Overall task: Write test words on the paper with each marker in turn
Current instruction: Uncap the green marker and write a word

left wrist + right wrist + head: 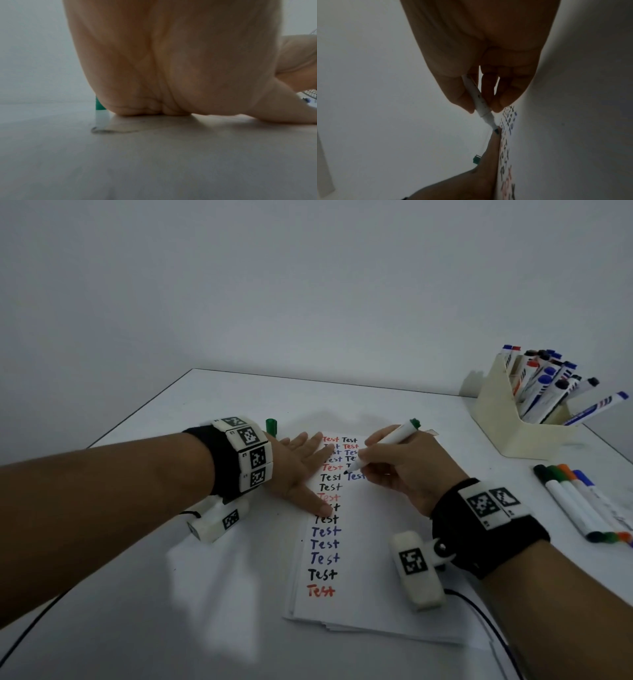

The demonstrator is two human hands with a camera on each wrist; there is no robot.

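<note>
A person's right hand (404, 463) is pinching a green marker (387, 445), its tip just above the paper (359, 542) below the grip, beside a blue "Test". The left hand (298, 470) is lying flat, fingers straight, pinning the sheet's edge to the desk (137, 577). Good form likely means keeping that sheet pinned and stroking lightly; the green cap (271, 426) is standing beyond the left hand.

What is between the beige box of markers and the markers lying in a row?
Nothing: bare white table separates the beige marker box from the row of loose markers, seen in the head view.
</note>
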